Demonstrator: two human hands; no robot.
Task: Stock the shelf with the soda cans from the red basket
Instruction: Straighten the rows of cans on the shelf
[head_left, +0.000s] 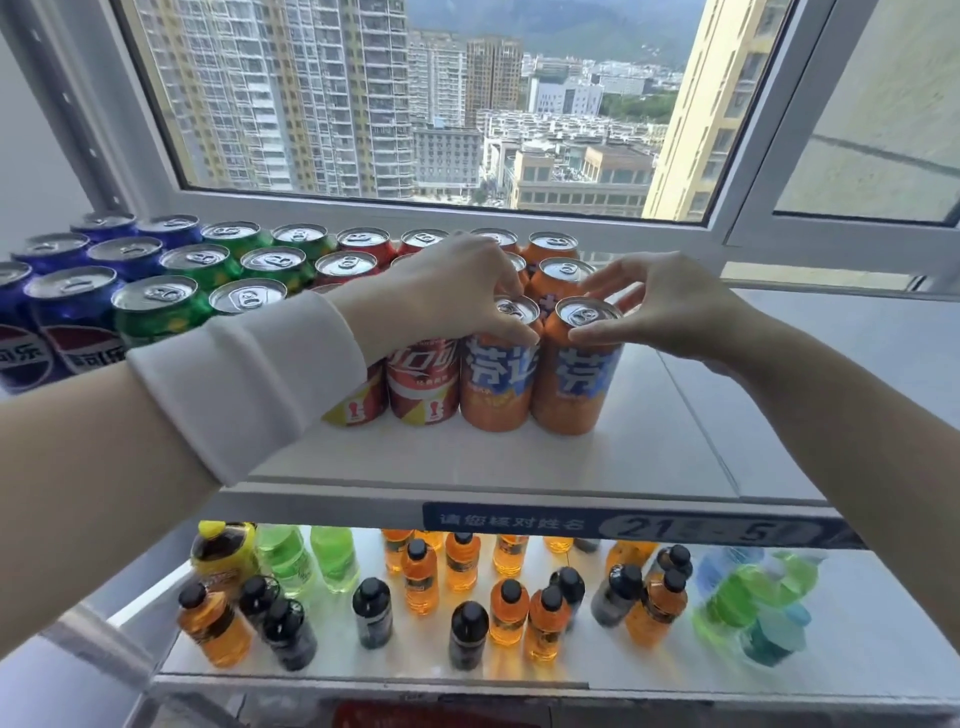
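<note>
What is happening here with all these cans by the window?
A person is stocking the white shelf with soda cans. The left hand grips the top of one upright orange metal can; the right hand grips the orange can beside it. Red cans, green cans and blue cans already stand in rows to their left.

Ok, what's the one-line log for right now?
left hand: grips inner orange can rim | right hand: grips end orange can rim | both cans: upright, front row, shelf
</note>
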